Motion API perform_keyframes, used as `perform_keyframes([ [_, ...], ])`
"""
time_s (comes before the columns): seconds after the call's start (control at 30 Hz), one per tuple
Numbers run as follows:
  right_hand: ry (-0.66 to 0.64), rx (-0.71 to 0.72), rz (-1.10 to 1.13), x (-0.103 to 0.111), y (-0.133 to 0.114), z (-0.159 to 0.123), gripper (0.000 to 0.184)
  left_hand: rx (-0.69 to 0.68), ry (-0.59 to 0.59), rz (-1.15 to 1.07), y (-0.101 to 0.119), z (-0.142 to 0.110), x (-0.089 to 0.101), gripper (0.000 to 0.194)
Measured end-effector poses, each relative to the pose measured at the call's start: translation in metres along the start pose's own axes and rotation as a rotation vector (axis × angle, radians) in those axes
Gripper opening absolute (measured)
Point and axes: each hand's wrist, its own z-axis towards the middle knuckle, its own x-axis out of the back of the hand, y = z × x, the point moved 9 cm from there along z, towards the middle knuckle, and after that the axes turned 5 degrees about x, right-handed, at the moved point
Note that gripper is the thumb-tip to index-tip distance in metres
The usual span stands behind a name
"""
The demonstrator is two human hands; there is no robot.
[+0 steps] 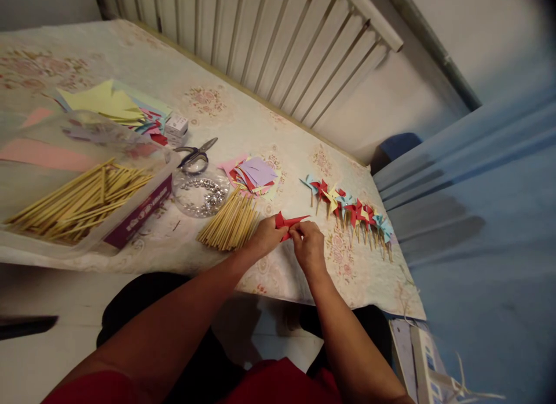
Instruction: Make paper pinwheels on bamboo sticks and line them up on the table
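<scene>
Between my two hands is a red paper pinwheel [284, 221] with bent blades, held above the near part of the table. My left hand [266, 237] pinches it from the left side. The fingers of my right hand [309, 242] are closed at its right lower edge; whether they hold a pin or stick is too small to tell. A bundle of thin wooden sticks [230, 221] lies just left of my left hand. Behind it rests a pile of cut paper squares [256, 173], a purple one on top. Finished pinwheels on sticks [356, 210] lie in a row at the right.
A clear round dish of small metal pins [202, 195] and dark-handled scissors [195, 156] lie left of the sticks. A plastic box [160, 187] holds more sticks. Coloured paper sheets [102, 103] and a small white box [176, 126] sit behind it. A radiator [260, 45] borders the table's far edge.
</scene>
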Motion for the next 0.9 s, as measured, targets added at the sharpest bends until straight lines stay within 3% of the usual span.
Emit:
perform_keyframes([
  [0.13,0.017,-0.012,0.01,-0.001,0.0,0.0,0.015,-0.003,0.015,0.06,-0.002,0.001,0.0,0.006],
  [0.33,0.019,-0.357,0.328,-0.019,0.034,-0.008,0.012,-0.011,0.008,0.052,-0.007,0.004,-0.002,0.005],
  [0.4,0.028,-0.301,0.264,-0.015,0.03,-0.007,0.013,0.006,0.014,0.071,-0.008,0.004,-0.001,0.006],
  [0.53,0.036,-0.04,0.047,-0.004,0.005,-0.001,0.015,0.016,0.008,0.087,-0.007,0.005,-0.001,0.008],
  [0.6,0.03,-0.033,0.057,-0.004,0.004,-0.001,0.015,0.022,0.009,0.068,-0.009,0.005,-0.001,0.007],
  [0.77,0.007,-0.355,0.382,-0.02,0.032,-0.004,0.013,-0.015,-0.025,0.07,-0.01,0.006,-0.004,0.012],
  [0.9,0.035,-0.377,0.386,-0.018,0.033,-0.005,0.015,-0.007,-0.05,0.137,-0.01,0.005,-0.005,0.018],
])
